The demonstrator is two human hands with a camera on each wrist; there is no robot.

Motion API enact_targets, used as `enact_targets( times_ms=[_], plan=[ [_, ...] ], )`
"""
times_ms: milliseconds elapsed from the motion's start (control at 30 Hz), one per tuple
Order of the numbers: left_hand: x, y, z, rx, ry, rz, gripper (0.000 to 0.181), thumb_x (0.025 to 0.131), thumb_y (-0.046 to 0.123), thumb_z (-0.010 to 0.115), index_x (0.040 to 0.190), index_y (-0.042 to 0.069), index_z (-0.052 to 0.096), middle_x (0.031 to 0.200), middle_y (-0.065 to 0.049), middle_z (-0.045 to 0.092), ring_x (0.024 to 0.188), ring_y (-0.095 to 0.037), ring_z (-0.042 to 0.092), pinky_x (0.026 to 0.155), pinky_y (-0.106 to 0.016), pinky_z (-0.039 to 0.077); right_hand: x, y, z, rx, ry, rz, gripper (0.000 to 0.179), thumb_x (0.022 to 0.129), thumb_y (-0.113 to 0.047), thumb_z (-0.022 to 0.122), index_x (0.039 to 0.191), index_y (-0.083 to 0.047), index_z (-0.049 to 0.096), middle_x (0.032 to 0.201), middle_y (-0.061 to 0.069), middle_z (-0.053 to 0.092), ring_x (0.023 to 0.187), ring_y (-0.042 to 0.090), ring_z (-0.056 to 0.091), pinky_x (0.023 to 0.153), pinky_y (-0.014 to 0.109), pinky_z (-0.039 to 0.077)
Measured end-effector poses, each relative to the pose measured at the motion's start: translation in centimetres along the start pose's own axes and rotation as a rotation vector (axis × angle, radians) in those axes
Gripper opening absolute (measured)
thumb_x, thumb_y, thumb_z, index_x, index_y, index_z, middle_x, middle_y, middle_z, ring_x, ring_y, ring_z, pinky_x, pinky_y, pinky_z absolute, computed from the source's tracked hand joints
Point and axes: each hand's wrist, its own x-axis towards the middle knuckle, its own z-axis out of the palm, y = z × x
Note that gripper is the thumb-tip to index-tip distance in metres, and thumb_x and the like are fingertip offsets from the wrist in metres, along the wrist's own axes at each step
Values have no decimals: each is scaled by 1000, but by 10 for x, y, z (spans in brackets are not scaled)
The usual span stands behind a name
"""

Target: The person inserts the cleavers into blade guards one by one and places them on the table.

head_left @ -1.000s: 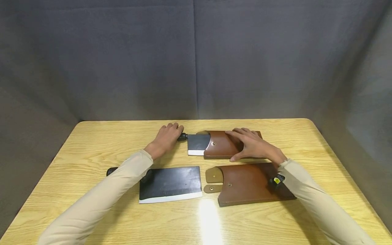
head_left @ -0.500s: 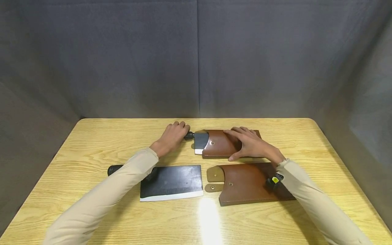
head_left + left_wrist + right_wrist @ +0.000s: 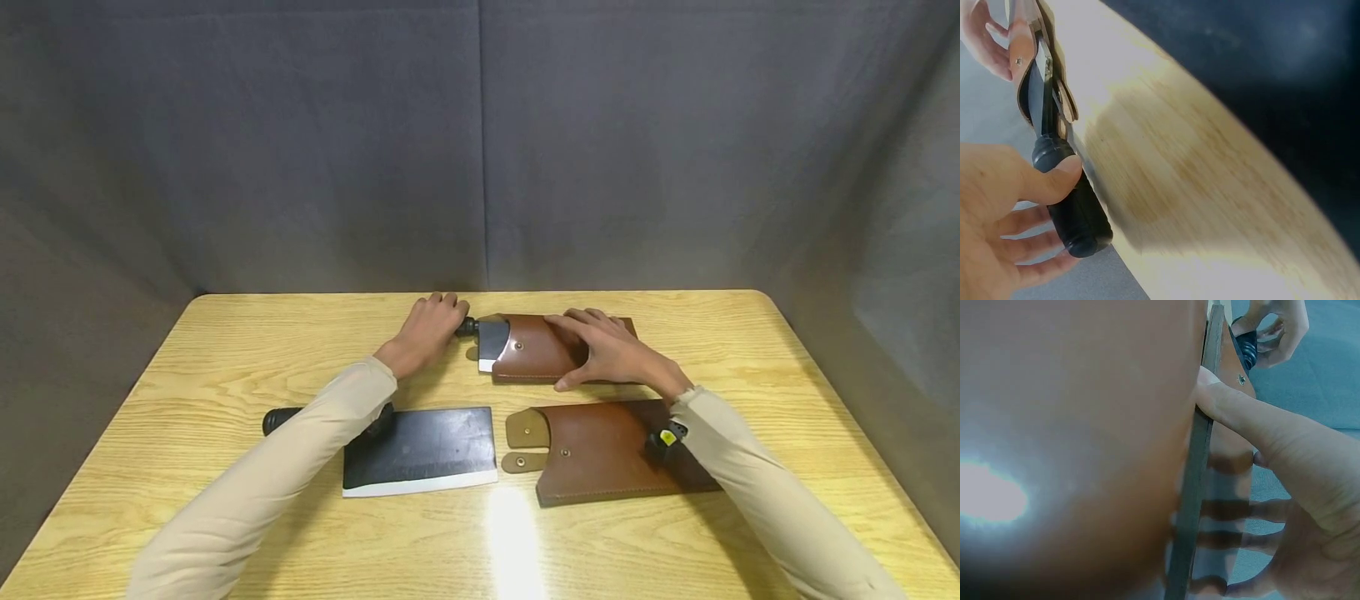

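Note:
Near the back of the table, my left hand (image 3: pixel 427 329) grips the black handle (image 3: pixel 1079 215) of a smaller cleaver (image 3: pixel 492 343), thumb laid along it in the left wrist view. Most of that blade is hidden inside a brown leather sheath (image 3: pixel 528 354); a short dark part with a bright edge shows at the mouth. My right hand (image 3: pixel 611 350) spans the same sheath and holds it, the thumb (image 3: pixel 1229 403) on its near edge and the fingers towards its far edge. The sheath's flap lies under the exposed blade.
A larger cleaver (image 3: pixel 427 450) lies flat at front left, its black handle partly under my left sleeve. A larger brown sheath (image 3: pixel 615 450) with an unfastened strap lies at front right, below my right wrist. Grey curtains (image 3: pixel 480 150) stand behind the wooden table (image 3: pixel 450 550).
My left hand has moved to the right, sliding the smaller cleaver deeper into its sheath. My right hand has kept its hold on the sheath, nearly still.

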Motion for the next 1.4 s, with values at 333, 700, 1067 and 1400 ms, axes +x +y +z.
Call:
enact_targets(
  times_ms=[333,700,1067,1400],
  plan=[
    [6,12,-1,-7,-19,14,34,88,7,82,117,-2,67,112,-22,69,102,-39,69,81,-48,61,6,-7,3,2,-13,-5,108,74,-53,93,162,-17,41,162,27,38,150,54,31,113,79,25],
    [11,15,-7,-39,-54,2,36,90,15,84,120,1,69,117,-21,69,106,-38,69,86,-50,60,12,-14,4,-24,-29,9,107,75,-56,91,162,-18,40,163,28,36,149,55,32,113,79,23],
    [6,8,3,-86,0,11,41,91,14,82,128,1,68,120,-18,68,109,-35,67,91,-47,57,12,-9,11,8,6,18,105,77,-56,89,162,-17,41,164,26,36,150,53,32,116,77,20],
    [-8,-7,-5,-243,-41,-22,66,99,24,74,157,12,44,155,-21,46,145,-39,44,116,-57,39,9,-14,11,-11,19,-7,102,80,-49,89,161,-9,41,166,26,32,154,49,27,118,77,14]
  ],
)
